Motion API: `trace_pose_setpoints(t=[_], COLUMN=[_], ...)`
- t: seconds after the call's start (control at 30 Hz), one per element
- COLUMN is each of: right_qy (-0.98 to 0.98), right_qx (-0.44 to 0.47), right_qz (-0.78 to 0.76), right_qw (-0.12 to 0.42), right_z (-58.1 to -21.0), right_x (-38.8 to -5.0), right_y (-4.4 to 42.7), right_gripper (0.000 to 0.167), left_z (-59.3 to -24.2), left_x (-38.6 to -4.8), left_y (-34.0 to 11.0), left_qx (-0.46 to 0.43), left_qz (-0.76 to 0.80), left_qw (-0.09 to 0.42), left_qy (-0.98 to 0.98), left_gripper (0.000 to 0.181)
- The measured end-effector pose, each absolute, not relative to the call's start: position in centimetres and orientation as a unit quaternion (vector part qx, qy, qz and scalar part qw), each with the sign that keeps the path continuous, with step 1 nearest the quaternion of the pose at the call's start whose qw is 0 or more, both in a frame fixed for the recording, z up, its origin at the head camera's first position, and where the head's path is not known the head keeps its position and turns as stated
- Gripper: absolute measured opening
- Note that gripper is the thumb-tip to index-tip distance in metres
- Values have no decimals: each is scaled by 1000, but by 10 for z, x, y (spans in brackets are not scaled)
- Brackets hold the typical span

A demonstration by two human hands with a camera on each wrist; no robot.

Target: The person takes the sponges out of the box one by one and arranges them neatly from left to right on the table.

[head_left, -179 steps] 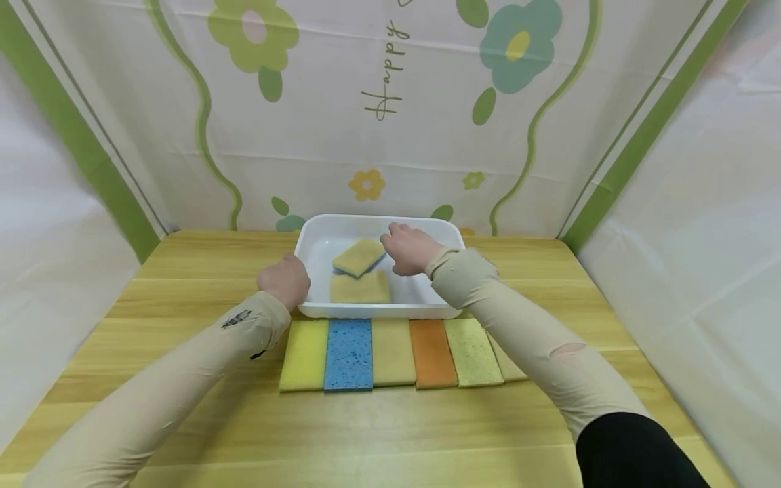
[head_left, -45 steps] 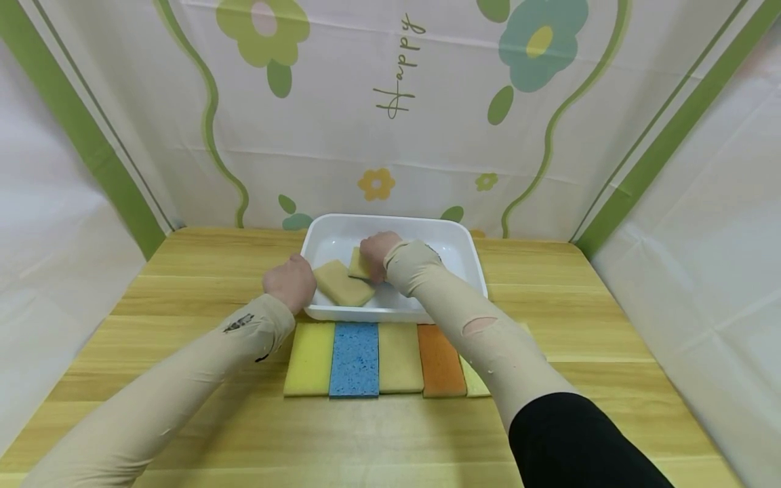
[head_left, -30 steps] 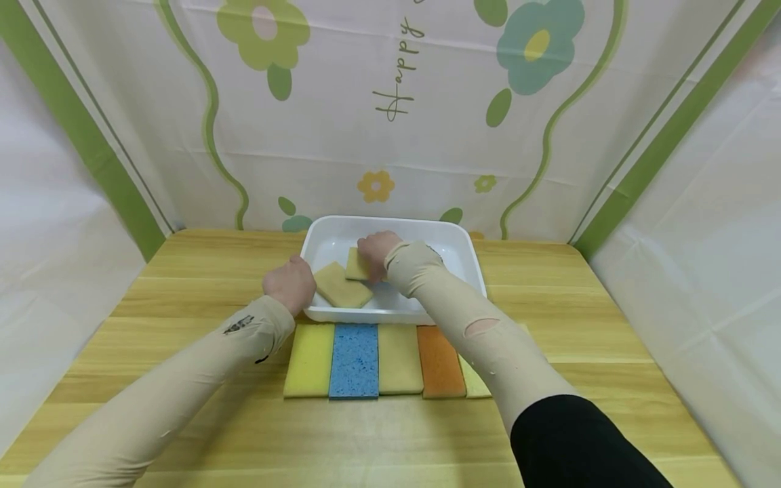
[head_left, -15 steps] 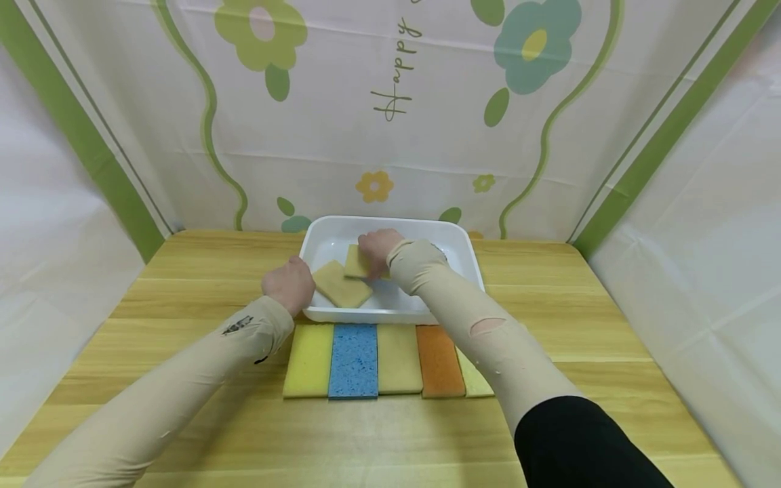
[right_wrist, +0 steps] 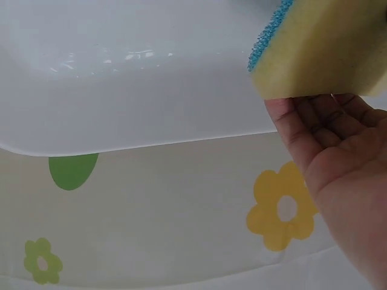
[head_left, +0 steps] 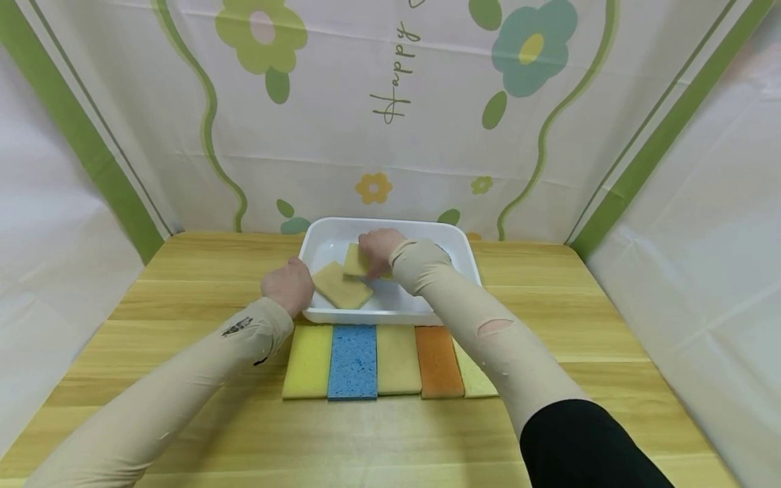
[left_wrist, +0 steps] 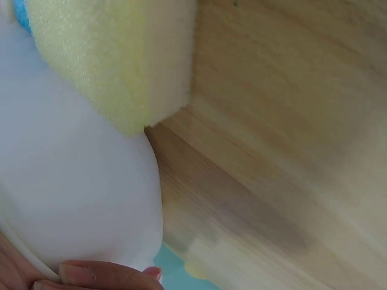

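A white tray (head_left: pixel 390 316) stands at the back of the table, and my left hand (head_left: pixel 289 286) grips its left end. In the left wrist view, fingertips (left_wrist: pixel 78 273) press against the tray's outer wall. Inside the tray, my right hand (head_left: pixel 379 252) holds a beige sponge (head_left: pixel 352 260) by its edge. The right wrist view shows a blue scouring layer on this sponge (right_wrist: pixel 326 54); the thumb is hidden there. Another beige sponge (head_left: pixel 342 288) lies slanted in the tray's left front part, partly beneath or against the held one.
Along the tray's front lies a row of flat sponges: yellow (head_left: pixel 308 362), blue (head_left: pixel 353 362), beige (head_left: pixel 398 360), orange (head_left: pixel 439 362) and pale yellow (head_left: pixel 472 373). My right forearm covers the row's right end. A flowered cloth (head_left: pixel 305 135) hangs right behind the tray.
Six seconds ago my right hand hovered over the tray without a sponge; now it holds one. Both tray sponges lie farther left. Over the last second hardly anything moves.
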State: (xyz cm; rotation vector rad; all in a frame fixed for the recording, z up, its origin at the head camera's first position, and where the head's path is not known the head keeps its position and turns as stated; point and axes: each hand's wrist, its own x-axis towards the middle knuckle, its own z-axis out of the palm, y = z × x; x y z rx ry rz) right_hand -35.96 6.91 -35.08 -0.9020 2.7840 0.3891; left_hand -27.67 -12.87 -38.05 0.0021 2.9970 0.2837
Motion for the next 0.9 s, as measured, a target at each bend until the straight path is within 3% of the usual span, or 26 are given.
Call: trace_pose_setpoints(t=[0.33,0.9], right_qy=[942,947], right_qx=[-300,-293], right_qz=[116,100], right_qw=[97,85], right_z=[-343,-335], right_x=[-349,-342], right_y=[71,90], right_gripper=[51,51], left_z=[-381,-379], left_x=[-278,-276], left_y=[-128,-127], left_qx=[-3,-5], left_qz=[88,90], left_qw=[73,72], left_qy=[993,993], left_gripper=[46,38])
